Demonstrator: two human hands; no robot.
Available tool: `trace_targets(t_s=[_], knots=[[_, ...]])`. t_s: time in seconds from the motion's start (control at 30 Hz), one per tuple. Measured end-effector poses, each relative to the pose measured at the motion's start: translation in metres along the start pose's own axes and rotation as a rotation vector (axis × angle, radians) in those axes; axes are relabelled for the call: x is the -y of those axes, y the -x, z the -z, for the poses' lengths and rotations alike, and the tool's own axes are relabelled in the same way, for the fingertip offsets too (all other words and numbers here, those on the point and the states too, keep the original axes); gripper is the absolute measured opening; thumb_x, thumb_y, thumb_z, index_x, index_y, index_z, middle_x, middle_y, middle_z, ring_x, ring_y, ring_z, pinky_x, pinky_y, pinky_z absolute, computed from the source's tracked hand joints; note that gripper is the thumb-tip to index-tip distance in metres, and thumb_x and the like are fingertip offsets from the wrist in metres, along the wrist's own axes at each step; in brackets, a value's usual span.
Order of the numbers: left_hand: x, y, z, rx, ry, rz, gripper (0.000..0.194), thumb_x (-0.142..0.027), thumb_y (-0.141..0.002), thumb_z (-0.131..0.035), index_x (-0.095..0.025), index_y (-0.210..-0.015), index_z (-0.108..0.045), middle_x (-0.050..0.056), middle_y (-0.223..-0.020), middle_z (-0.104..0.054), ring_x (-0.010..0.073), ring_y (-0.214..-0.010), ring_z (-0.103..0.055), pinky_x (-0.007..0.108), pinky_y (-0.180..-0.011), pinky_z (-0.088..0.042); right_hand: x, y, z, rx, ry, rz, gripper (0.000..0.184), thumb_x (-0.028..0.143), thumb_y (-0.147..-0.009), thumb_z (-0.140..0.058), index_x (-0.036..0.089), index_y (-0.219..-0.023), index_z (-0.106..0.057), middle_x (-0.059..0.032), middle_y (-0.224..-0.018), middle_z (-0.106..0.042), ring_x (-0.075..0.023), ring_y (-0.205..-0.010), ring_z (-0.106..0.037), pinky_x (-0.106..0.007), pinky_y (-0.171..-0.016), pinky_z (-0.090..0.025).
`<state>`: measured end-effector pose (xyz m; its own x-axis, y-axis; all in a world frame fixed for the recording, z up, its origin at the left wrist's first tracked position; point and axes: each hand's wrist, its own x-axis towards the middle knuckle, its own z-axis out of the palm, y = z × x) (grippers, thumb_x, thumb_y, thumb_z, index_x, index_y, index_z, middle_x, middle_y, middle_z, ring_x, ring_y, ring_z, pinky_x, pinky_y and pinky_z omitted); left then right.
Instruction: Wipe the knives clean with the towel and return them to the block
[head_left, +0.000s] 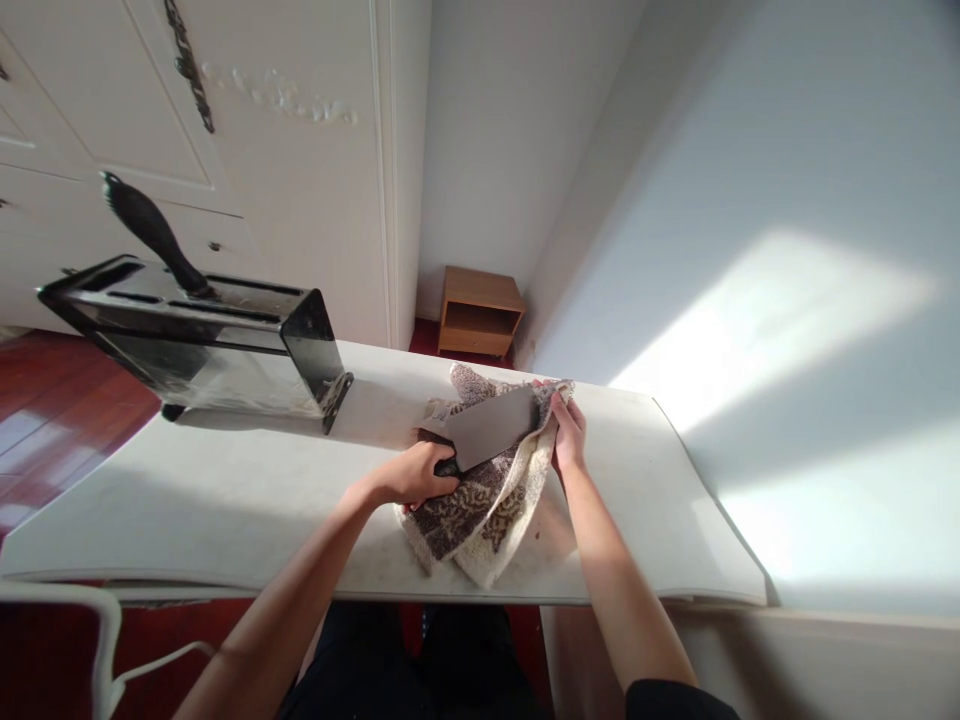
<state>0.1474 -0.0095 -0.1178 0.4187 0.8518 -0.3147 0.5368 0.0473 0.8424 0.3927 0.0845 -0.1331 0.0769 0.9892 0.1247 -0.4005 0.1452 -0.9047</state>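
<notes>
In my left hand (420, 474) is the dark handle of a cleaver (491, 428), its broad grey blade pointing right and slightly away from me. Under and around the blade lies a brown and cream patterned towel (469, 505), which drapes over the white table. My right hand (568, 428) is closed on the towel near the blade's far end, with the cloth bunched there and hiding the tip. Part of the towel folds up along the blade's near side.
A metal knife block (217, 355) stands at the table's left, a black-handled tool (154, 230) upright in it. The white table (247, 500) meets a wall on the right. Beyond it are white cabinets (300, 200) and a small wooden nightstand (480, 290). A white chair (105, 640) is at lower left.
</notes>
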Motion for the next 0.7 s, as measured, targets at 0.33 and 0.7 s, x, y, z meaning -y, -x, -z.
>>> trace_targets(t_s=[0.33, 0.7], knots=[[0.005, -0.004, -0.003, -0.060, 0.040, -0.079, 0.021, -0.038, -0.079, -0.056, -0.018, -0.080, -0.049, -0.002, -0.056, -0.054, 0.0153, -0.038, -0.055, 0.022, -0.032, -0.036, 0.006, 0.003, 0.003, 0.015, -0.030, -0.024, 0.040, 0.043, -0.080, -0.069, 0.015, -0.109, -0.070, -0.0082, -0.110, -0.072, -0.0246, -0.099, -0.067, -0.042, -0.095, -0.049], [0.003, -0.003, -0.004, -0.100, 0.130, -0.053, 0.025, -0.042, -0.079, -0.059, -0.019, -0.082, -0.050, -0.004, -0.050, -0.049, 0.0150, -0.037, -0.052, 0.022, -0.030, -0.036, 0.011, 0.008, -0.005, 0.025, -0.160, -0.129, 0.035, 0.048, -0.081, -0.064, 0.021, -0.103, -0.069, -0.0037, -0.104, -0.071, -0.0260, -0.110, -0.062, -0.044, -0.103, -0.044]])
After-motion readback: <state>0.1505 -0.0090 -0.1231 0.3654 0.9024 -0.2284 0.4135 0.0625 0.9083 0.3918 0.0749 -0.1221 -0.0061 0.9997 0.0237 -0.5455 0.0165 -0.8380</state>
